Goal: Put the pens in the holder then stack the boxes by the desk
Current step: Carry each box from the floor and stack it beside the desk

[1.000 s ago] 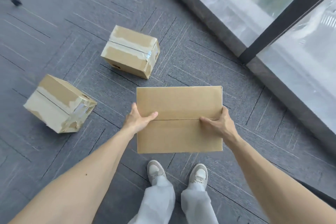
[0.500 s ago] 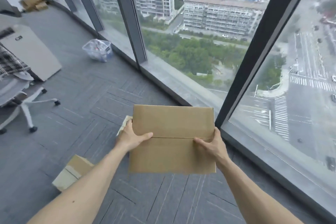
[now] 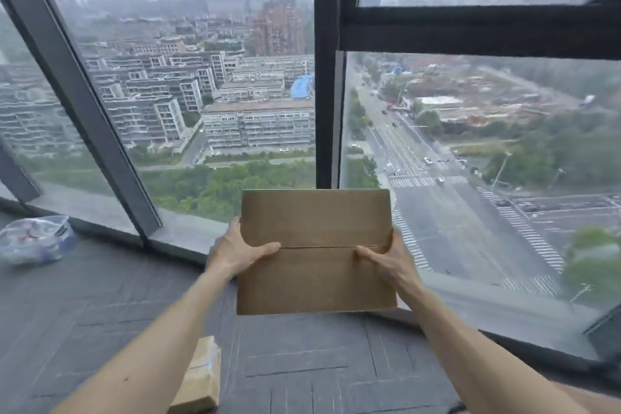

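Observation:
I hold a plain brown cardboard box (image 3: 316, 250) in front of me, well above the floor, its top seam running left to right. My left hand (image 3: 240, 250) grips its left side with the thumb on top. On the opposite side, my right hand (image 3: 386, 254) holds it the same way. A second, taped box (image 3: 198, 378) lies on the grey carpet below my left forearm, partly hidden by the arm. No pens, holder or desk are in view.
Floor-to-ceiling windows with dark frames (image 3: 324, 77) stand straight ahead, a low ledge (image 3: 188, 232) along their base. A clear plastic bag (image 3: 33, 240) lies on the carpet at the left by the window.
The box has been lifted from near the floor to chest height, both hands still gripping it. My view has swung up from the carpet to the windows; the other boxes dropped out of sight.

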Demonstrator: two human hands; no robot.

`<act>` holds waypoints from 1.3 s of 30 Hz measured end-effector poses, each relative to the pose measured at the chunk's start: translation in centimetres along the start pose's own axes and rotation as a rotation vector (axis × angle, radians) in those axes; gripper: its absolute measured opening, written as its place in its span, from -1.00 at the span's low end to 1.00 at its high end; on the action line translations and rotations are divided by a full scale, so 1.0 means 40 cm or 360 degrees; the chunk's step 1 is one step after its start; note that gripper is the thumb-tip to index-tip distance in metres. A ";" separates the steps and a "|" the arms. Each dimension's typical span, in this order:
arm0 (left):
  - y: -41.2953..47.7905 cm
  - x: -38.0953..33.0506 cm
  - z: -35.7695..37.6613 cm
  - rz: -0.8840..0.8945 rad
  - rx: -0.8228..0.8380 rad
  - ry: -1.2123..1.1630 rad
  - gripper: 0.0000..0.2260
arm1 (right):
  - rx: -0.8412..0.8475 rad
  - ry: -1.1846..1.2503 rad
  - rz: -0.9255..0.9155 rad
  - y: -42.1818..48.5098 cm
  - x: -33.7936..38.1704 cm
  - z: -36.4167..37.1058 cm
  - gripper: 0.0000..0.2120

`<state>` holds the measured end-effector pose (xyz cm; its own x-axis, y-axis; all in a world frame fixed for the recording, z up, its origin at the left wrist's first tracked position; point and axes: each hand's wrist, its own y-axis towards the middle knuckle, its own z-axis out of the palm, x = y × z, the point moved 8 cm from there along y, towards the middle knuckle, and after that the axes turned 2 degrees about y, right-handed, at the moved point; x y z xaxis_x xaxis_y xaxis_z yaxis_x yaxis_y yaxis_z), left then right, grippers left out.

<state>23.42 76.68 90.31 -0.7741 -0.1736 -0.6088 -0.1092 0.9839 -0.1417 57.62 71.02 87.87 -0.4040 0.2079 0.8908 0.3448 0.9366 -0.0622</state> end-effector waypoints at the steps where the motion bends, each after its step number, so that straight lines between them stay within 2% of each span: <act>1: -0.007 -0.043 0.012 0.0062 0.0043 0.0005 0.05 | -0.0081 0.0025 0.0015 -0.028 -0.005 -0.047 -0.21; 9: -0.143 -0.397 0.231 0.0600 0.0337 -0.0067 0.13 | -0.0676 0.0035 0.0157 -0.302 -0.119 -0.452 -0.23; 11: -0.237 -0.505 0.298 0.0748 0.0416 -0.0030 0.10 | -0.0820 0.0028 0.0242 -0.396 -0.169 -0.567 -0.25; 14: -0.387 -0.665 0.403 0.0943 0.0540 -0.0034 -0.02 | -0.1044 0.0093 0.0345 -0.543 -0.249 -0.736 -0.15; 19: -0.666 -0.918 0.588 0.1268 0.0693 0.0016 -0.07 | -0.1389 0.0122 0.0482 -0.802 -0.394 -1.009 -0.18; 23: -0.960 -1.105 0.766 0.1505 0.0867 0.0040 -0.11 | -0.1595 0.0166 0.0655 -1.043 -0.548 -1.218 -0.06; 28: -1.359 -1.268 1.026 0.1702 0.1121 0.0050 -0.14 | -0.1881 0.0172 0.0876 -1.380 -0.725 -1.467 -0.01; 32: -1.641 -1.350 1.204 0.1726 0.1399 -0.0011 -0.23 | -0.2056 0.0184 0.0996 -1.606 -0.837 -1.619 0.01; 39: -1.926 -1.513 1.450 0.1897 0.1451 0.0139 -0.13 | -0.2226 0.0233 0.1122 -1.807 -1.004 -1.818 -0.01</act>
<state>114.84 8.90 92.81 -0.1646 0.7224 -0.6716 0.9833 0.1735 -0.0545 110.55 -25.53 89.34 0.2241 0.3675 0.9026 0.9346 -0.3434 -0.0922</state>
